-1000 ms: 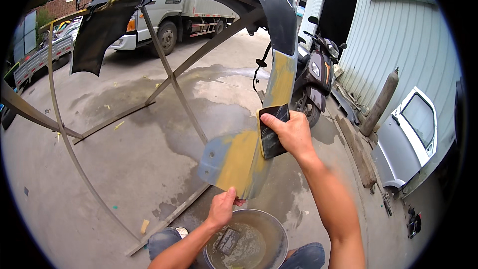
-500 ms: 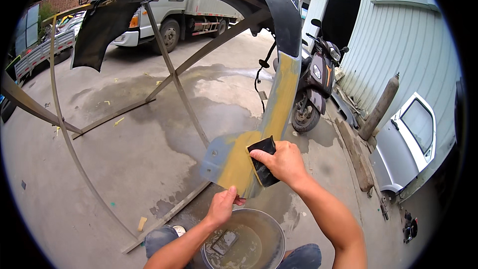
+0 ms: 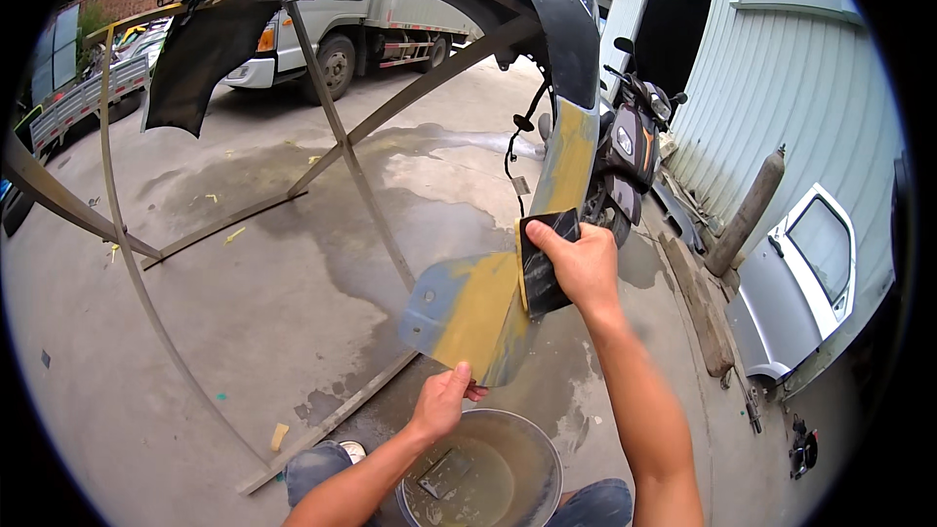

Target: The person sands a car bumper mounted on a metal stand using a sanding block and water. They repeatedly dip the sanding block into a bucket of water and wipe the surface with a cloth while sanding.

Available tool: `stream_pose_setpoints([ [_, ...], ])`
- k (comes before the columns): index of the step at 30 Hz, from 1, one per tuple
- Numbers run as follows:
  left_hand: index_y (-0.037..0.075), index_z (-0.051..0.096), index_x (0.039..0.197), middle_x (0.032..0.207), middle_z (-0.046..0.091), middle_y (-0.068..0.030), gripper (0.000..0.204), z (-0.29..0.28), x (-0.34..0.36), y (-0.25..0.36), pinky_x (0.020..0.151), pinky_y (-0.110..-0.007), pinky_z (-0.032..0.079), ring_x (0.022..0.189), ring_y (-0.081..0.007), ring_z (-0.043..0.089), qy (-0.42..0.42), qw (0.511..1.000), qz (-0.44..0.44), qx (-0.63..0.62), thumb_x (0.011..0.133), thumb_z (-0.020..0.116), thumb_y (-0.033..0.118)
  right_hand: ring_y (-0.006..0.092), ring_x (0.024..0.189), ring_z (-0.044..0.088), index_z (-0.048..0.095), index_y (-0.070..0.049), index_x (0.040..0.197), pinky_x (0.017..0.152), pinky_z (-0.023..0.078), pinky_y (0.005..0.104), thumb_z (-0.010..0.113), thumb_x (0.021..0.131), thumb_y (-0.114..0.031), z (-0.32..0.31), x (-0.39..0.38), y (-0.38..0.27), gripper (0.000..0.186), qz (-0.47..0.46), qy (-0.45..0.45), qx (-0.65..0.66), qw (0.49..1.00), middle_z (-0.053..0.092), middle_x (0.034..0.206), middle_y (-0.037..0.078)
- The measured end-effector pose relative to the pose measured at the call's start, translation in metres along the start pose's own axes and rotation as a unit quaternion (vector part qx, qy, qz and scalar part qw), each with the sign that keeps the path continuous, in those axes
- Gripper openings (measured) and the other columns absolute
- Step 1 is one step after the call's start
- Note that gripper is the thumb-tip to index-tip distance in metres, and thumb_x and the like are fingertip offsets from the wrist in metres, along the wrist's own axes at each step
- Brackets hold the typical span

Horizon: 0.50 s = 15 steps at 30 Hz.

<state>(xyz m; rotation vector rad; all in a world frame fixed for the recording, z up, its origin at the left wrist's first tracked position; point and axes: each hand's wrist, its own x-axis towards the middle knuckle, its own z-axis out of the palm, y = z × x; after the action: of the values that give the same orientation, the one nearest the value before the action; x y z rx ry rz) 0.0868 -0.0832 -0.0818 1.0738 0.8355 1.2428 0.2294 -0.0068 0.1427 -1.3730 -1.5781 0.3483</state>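
A curved car body panel (image 3: 467, 327), patched yellow and blue-grey low down and black above, hangs in front of me. My right hand (image 3: 581, 268) is closed on a black sanding pad (image 3: 542, 273) with a yellow edge, pressed on the panel's narrow upright strip. My left hand (image 3: 441, 400) pinches the panel's bottom edge, some fingertips hidden behind it. Just below sits a round basin (image 3: 498, 498) of murky water with a dark rectangular object (image 3: 446, 475) in it.
A metal frame (image 3: 342, 141) supports the parts. A white truck (image 3: 390, 15) stands behind it, a scooter (image 3: 634, 146) at the right, with a gas cylinder (image 3: 747, 210), wooden beam (image 3: 695, 303) and silver car door (image 3: 781, 322) along the corrugated wall (image 3: 810, 107). My knees flank the basin.
My right hand with the pad went down toward the panel's wide lower part half a second ago and is now back up on the strip. My left hand keeps its grip.
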Motion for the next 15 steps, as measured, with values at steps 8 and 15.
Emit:
stream_pose_setpoints([
  [8,-0.007,0.063,0.086,0.082,0.069,-0.0144,0.06,0.001,-0.001,-0.004,0.075,-0.031,0.051,0.078,-0.0177,0.064,0.01,1.0,0.008,-0.001,0.103,0.042,0.046,0.0123,0.068,0.067,0.074,0.001,0.087,0.066,0.052,0.0303,0.078,0.079,-0.032,-0.001,-0.028,0.025,0.034,-0.014,-0.062,0.011,0.998,0.072,0.073,0.009],
  [15,-0.007,0.063,0.087,0.083,0.069,-0.0147,0.061,-0.002,-0.001,-0.009,0.075,-0.032,0.051,0.078,-0.018,0.065,0.008,1.0,0.012,0.022,0.103,0.041,0.047,0.0119,0.06,0.065,0.072,0.004,0.085,0.058,0.05,0.03,0.076,0.08,-0.028,-0.006,0.01,0.014,0.033,-0.019,-0.023,0.083,0.996,0.07,0.068,0.008],
])
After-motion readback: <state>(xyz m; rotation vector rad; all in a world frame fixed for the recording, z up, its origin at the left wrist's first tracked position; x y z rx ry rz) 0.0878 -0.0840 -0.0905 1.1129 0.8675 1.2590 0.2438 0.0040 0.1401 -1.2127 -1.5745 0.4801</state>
